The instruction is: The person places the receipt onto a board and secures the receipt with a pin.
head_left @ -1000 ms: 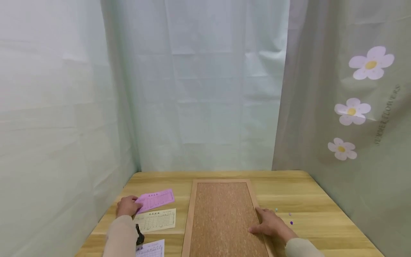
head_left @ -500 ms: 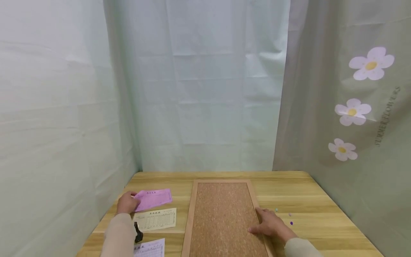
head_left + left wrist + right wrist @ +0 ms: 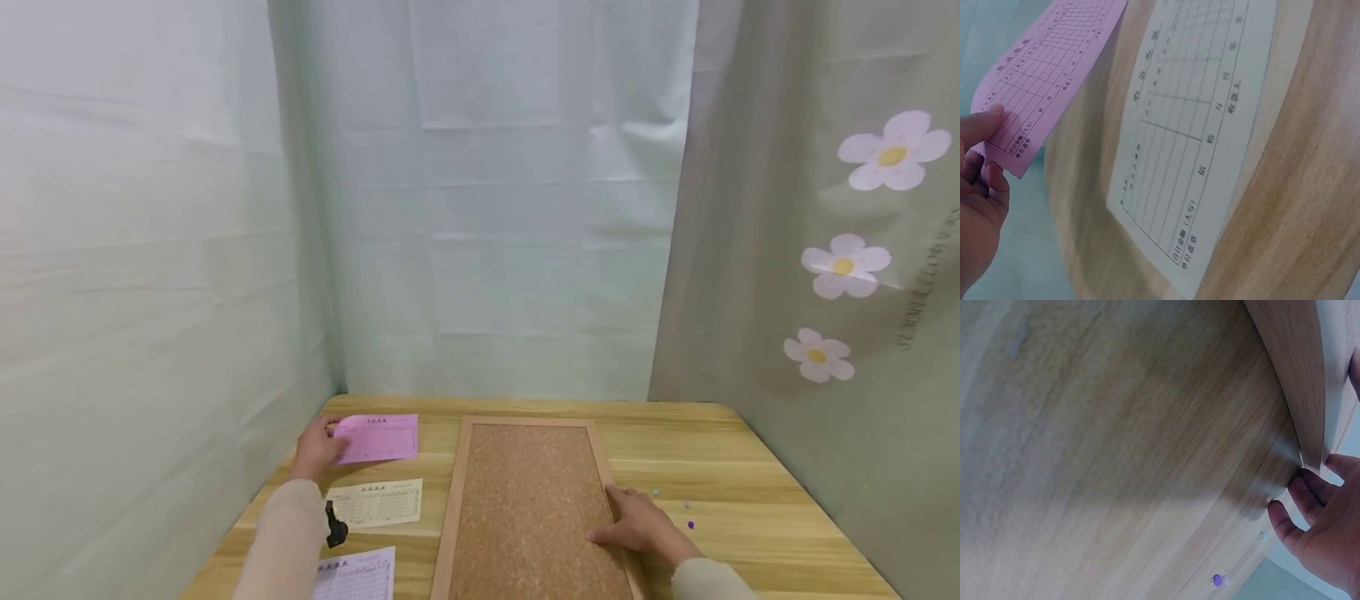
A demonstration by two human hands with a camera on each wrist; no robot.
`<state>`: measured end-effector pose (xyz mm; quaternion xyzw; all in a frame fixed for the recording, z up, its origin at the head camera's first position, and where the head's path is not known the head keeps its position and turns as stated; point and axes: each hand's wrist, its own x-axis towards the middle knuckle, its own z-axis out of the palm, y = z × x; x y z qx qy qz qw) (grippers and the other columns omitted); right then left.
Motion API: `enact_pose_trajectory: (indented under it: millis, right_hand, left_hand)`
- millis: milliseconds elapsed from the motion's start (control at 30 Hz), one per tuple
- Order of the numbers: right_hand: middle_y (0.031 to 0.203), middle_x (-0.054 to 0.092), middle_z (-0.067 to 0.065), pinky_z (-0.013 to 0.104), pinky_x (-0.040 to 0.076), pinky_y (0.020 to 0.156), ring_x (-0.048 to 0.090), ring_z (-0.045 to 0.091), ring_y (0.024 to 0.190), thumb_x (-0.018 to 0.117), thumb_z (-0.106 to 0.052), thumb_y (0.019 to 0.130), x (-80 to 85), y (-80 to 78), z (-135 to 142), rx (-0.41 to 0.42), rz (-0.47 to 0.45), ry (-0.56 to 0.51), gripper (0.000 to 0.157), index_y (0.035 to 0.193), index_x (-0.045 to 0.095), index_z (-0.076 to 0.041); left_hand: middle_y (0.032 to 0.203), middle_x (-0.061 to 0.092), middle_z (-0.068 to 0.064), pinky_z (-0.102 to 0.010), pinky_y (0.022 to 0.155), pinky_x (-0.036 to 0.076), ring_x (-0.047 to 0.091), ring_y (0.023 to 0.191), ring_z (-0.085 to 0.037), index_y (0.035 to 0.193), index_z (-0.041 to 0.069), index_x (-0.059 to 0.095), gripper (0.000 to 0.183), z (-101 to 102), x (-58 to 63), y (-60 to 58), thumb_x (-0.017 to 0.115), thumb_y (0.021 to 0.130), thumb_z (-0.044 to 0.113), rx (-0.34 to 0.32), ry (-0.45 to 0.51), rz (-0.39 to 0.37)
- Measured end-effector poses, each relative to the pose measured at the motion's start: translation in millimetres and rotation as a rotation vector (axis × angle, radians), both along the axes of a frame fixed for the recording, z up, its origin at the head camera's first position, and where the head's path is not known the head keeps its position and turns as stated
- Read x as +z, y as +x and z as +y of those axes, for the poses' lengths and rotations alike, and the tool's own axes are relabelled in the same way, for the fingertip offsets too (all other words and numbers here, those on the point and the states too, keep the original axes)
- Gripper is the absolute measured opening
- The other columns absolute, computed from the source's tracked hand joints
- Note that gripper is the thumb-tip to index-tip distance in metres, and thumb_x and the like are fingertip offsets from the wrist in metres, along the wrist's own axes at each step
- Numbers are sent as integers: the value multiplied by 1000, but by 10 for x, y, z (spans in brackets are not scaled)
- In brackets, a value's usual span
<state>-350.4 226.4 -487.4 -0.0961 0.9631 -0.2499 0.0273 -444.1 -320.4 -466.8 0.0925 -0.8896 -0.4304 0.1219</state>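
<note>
My left hand (image 3: 318,450) pinches the left end of a pink receipt slip (image 3: 381,437) between thumb and fingers. In the left wrist view the pink slip (image 3: 1047,72) bends up from my hand, and a pale yellow receipt slip (image 3: 1185,137) lies on the wood beside it. At the right side of a wood-framed corkboard (image 3: 525,500), my right hand (image 3: 641,525) grips the frame, thumb over the cork and fingers along the outer edge. The right wrist view has the curled fingers of that hand (image 3: 1329,512) against the frame (image 3: 1300,369).
A white receipt slip (image 3: 360,577) lies nearest, left of the board and partly under the sleeve. A purple push pin (image 3: 691,525), a lilac one (image 3: 687,504) and a teal one (image 3: 656,492) sit on the wooden table (image 3: 750,475) at right. Pale curtains (image 3: 495,250) enclose the table.
My left hand has carried the pink slip away from me, widening its gap from the yellow one. The view has turned slightly left. My right hand stays at the board's edge.
</note>
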Motion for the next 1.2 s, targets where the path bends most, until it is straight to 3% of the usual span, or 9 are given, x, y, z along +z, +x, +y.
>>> enact_pose_trajectory:
  millis: [133, 433, 600, 833, 933, 1067, 1200]
  right_hand:
    - [131, 53, 33, 63, 40, 97, 49, 50, 121, 84, -48, 75, 0, 10, 22, -5, -10, -8, 97, 145, 43, 5]
    - [137, 48, 34, 64, 37, 99, 45, 52, 125, 82, -50, 77, 50, -26, -3, -10, -44, -11, 99, 147, 40, 5]
    - [136, 48, 34, 64, 38, 100, 45, 51, 125, 82, -52, 76, 74, -40, -20, -23, -61, -7, 100, 147, 40, 5]
    - [136, 48, 34, 63, 38, 99, 45, 51, 126, 81, -52, 76, 73, -22, -23, -27, -66, -9, 100, 147, 40, 6]
    - [138, 47, 33, 63, 37, 100, 44, 51, 127, 81, -52, 77, 70, -12, -20, -23, -72, -15, 100, 148, 39, 5]
    - [139, 47, 33, 63, 37, 100, 44, 51, 127, 81, -52, 77, 69, -2, -7, -18, -69, -17, 100, 148, 39, 5]
    - [137, 48, 34, 63, 38, 100, 45, 51, 125, 82, -52, 76, 68, 1, -7, -17, -59, -10, 100, 147, 39, 6]
  left_hand:
    - [125, 53, -34, -49, 87, 50, 55, 103, -39, 142, -9, 40, 55, 74, 49, -14, 61, 92, -1, -26, 2, 13]
    - [110, 60, -24, -35, 73, 51, 59, 93, -31, 127, -9, 54, 30, 172, 166, -4, 55, 99, 2, -76, 7, 84]
    - [112, 61, -29, -44, 80, 51, 59, 95, -36, 127, -12, 56, 32, 254, 275, -9, 54, 98, 1, -103, -40, 173]
    - [114, 62, -31, -54, 89, 47, 59, 101, -40, 120, -12, 61, 29, 368, 356, 9, 57, 95, 2, -66, -100, 240]
    - [108, 65, -29, -51, 85, 49, 60, 96, -38, 115, -11, 63, 26, 427, 397, 23, 58, 96, 4, -64, -98, 263]
    - [101, 66, -26, -38, 74, 50, 60, 89, -33, 111, -10, 64, 22, 536, 485, 16, 60, 96, 6, -86, -45, 274]
    - [103, 64, -24, -32, 72, 50, 60, 90, -30, 117, -9, 61, 24, 683, 568, -4, 57, 99, 6, -131, 38, 225]
